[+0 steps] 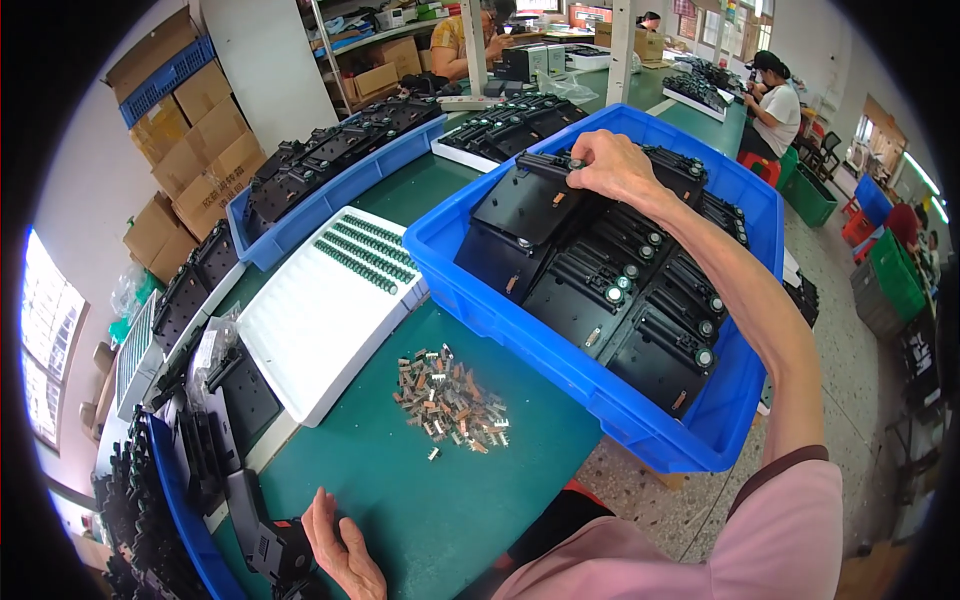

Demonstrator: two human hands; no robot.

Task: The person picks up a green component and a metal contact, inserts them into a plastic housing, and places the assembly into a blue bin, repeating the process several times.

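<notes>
My right hand (pixel 615 165) reaches over the blue crate (pixel 640 420) on the right. Its fingers are closed on the end of a black plastic housing (pixel 525 205), at the top of the stack at the crate's far left. Below it lie several like black housings (pixel 580 300), each with a round knob at one end. At the front of the table, my left hand (pixel 340 548) is open, fingers loosely extended and holding nothing. Close beside its fingertips is a black plastic device (pixel 270 545). A loose pile of small switch-like parts (pixel 450 400) lies mid-table.
A white tray (pixel 310 320) carries rows of small green-and-black parts (pixel 365 248). Beyond it stands a long blue tray (pixel 350 190) of black housings. More black parts fill a blue bin (pixel 180 500) at left. Cardboard boxes (pixel 210 150) are stacked behind; a person (pixel 775 110) sits far right.
</notes>
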